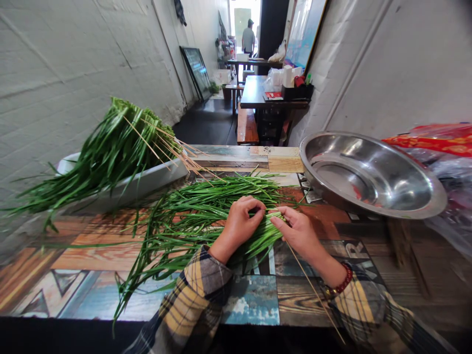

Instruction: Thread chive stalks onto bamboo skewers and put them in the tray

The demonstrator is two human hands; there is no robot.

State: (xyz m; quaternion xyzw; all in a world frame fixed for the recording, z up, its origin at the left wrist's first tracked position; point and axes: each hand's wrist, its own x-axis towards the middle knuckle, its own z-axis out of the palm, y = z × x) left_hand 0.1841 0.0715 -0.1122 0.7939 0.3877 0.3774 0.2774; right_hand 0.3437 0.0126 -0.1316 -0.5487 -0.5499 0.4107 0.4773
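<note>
Bright light glares through the far doorway (239,20).

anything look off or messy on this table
Mostly just untidy: one of the green leaves trails past the front edge of the table, and thin sticks jut over the rim of the white tub. The metal basin looks tilted, though the lens may exaggerate that. No clear damage.

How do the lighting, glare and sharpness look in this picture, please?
Head view: the far doorway is blown out to white; head view: glare on the far table and bright highlights in the steel basin; head view: the left hand, right hand and green stems look fairly sharp, while the plastic wrapping at the right edge looks soft.
</note>
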